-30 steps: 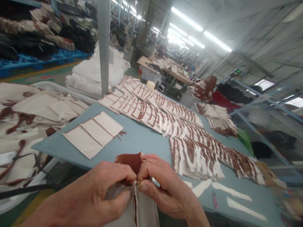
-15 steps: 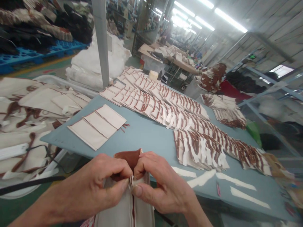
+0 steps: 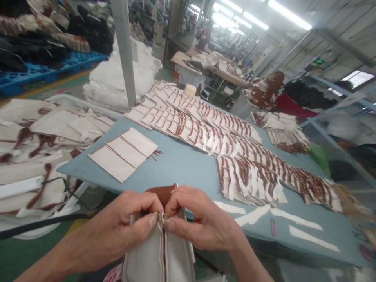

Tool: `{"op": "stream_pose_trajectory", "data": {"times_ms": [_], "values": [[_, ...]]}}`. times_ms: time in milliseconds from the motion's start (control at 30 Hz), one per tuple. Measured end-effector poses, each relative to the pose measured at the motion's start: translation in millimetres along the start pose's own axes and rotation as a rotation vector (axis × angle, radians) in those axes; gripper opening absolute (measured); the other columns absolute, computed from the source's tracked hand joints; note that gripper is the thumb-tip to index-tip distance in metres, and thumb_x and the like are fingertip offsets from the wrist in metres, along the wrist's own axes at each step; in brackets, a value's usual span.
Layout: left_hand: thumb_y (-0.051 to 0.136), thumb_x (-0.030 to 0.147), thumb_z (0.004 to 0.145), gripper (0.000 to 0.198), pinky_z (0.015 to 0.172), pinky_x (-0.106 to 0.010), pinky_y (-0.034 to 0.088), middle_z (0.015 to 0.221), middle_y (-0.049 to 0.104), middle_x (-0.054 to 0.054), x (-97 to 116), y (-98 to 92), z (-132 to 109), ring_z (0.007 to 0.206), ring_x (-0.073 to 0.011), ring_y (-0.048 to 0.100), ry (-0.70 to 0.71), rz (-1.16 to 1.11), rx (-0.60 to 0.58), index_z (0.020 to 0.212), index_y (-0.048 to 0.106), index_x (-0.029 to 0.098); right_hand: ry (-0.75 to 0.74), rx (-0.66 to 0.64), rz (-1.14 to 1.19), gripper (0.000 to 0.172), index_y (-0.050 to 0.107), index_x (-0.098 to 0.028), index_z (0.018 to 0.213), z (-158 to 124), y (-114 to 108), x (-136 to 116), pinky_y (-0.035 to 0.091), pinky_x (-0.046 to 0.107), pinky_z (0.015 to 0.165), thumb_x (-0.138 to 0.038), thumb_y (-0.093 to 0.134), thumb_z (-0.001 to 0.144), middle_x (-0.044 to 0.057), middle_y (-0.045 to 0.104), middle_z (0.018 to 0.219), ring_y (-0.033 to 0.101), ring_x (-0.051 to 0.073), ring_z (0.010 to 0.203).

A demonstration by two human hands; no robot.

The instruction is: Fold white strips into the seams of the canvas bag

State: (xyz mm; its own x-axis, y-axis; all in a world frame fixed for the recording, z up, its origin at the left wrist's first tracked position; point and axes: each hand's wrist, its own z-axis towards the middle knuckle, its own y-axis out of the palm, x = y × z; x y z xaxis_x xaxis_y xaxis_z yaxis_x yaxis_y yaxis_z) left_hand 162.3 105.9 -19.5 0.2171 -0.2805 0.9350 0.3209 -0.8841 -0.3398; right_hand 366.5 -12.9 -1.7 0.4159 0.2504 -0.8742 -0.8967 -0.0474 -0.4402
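A cream fabric piece (image 3: 178,258) with a brown seam down its middle and a brown flap (image 3: 161,192) at the top is in front of me, below the table edge. My left hand (image 3: 132,223) pinches its upper edge just left of the seam. Close against it, my right hand (image 3: 195,221) pinches the same edge on the right side of the seam. Both thumbs press at the top end of the seam, and the index fingers curl behind it. The fingertips partly hide the edge between them.
On the blue table (image 3: 182,168) lie a cream panel (image 3: 125,154) with brown lines, long overlapping rows of similar panels (image 3: 188,127), white strips (image 3: 296,218) and a small pink tool (image 3: 273,228). A bin of cream pieces (image 3: 58,125) stands left. A grey post (image 3: 125,58) rises behind.
Both hands still grip the fabric piece at the top of its seam. The fingers have shifted slightly, and the piece shows a little wider below them. The view has moved slightly.
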Motion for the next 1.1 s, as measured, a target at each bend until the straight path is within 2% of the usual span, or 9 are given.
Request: {"op": "stream_pose_trajectory", "data": {"times_ms": [133, 267, 367, 567, 733, 900, 1100], "values": [[0.047, 0.039, 0.089, 0.028, 0.060, -0.021, 0.037, 0.068, 0.054, 0.005, 6.3, 4.2, -5.3, 0.066, -0.0125, 0.050, -0.087, -0.043, -0.037, 0.070, 0.058, 0.022, 0.003, -0.016, -0.005, 0.035, 0.058, -0.024, 0.085, -7.9, 1.0, -4.6, 0.044, 0.031, 0.082, -0.041, 0.065, 0.114, -0.004, 0.065, 0.079, 0.058, 0.015, 0.076], [0.055, 0.043, 0.083, 0.026, 0.066, -0.022, 0.040, 0.072, 0.058, 0.003, 9.5, 10.5, -8.0, 0.073, -0.0148, 0.054, -0.154, -0.029, -0.014, 0.070, 0.059, 0.021, 0.000, -0.006, 0.021, 0.034, 0.057, -0.024, 0.084, -14.8, 4.9, -6.5, 0.043, 0.030, 0.081, -0.039, 0.068, 0.113, -0.005, 0.063, 0.079, 0.057, 0.015, 0.075], [0.056, 0.044, 0.082, 0.026, 0.063, -0.023, 0.036, 0.070, 0.050, 0.005, 4.7, 15.0, -9.6, 0.069, -0.0134, 0.047, -0.162, -0.075, -0.016, 0.069, 0.053, 0.022, 0.010, -0.003, 0.018, 0.032, 0.056, -0.024, 0.085, -18.0, 6.7, -9.7, 0.042, 0.031, 0.083, -0.035, 0.069, 0.112, -0.005, 0.063, 0.080, 0.057, 0.015, 0.076], [0.060, 0.047, 0.088, 0.029, 0.063, -0.023, 0.036, 0.074, 0.050, 0.004, -8.3, 19.4, -15.5, 0.071, -0.0133, 0.046, -0.174, -0.227, -0.097, 0.076, 0.057, 0.020, 0.046, 0.017, 0.022, 0.022, 0.053, -0.025, 0.082, -21.6, 13.4, -15.0, 0.042, 0.030, 0.082, -0.017, 0.065, 0.100, -0.006, 0.060, 0.077, 0.055, 0.015, 0.074], [0.062, 0.043, 0.088, 0.027, 0.058, -0.022, 0.031, 0.072, 0.044, 0.006, -10.5, 23.4, -19.2, 0.066, -0.0109, 0.038, -0.178, -0.304, -0.100, 0.077, 0.055, 0.020, 0.066, 0.068, 0.069, 0.022, 0.052, -0.025, 0.080, -24.1, 25.3, -6.8, 0.044, 0.030, 0.081, -0.019, 0.064, 0.097, -0.006, 0.060, 0.076, 0.055, 0.015, 0.072], [0.055, 0.034, 0.090, 0.022, 0.058, -0.022, 0.032, 0.067, 0.045, 0.007, -4.9, 24.1, -20.6, 0.063, -0.0106, 0.040, -0.089, -0.112, 0.021, 0.073, 0.059, 0.020, 0.086, 0.096, -0.045, 0.014, 0.056, -0.026, 0.086, -23.6, 23.1, -7.6, 0.046, 0.030, 0.081, -0.024, 0.066, 0.096, -0.003, 0.068, 0.083, 0.060, 0.018, 0.078], [0.050, 0.027, 0.092, 0.025, 0.057, -0.019, 0.039, 0.064, 0.055, 0.007, 7.6, 21.7, -20.0, 0.060, -0.0089, 0.051, 0.030, 0.135, 0.116, 0.070, 0.061, 0.022, -0.044, 0.076, -0.282, 0.012, 0.058, -0.025, 0.087, -19.8, 13.0, -18.4, 0.045, 0.032, 0.072, -0.019, 0.063, 0.095, 0.000, 0.072, 0.077, 0.066, 0.019, 0.072]]}}
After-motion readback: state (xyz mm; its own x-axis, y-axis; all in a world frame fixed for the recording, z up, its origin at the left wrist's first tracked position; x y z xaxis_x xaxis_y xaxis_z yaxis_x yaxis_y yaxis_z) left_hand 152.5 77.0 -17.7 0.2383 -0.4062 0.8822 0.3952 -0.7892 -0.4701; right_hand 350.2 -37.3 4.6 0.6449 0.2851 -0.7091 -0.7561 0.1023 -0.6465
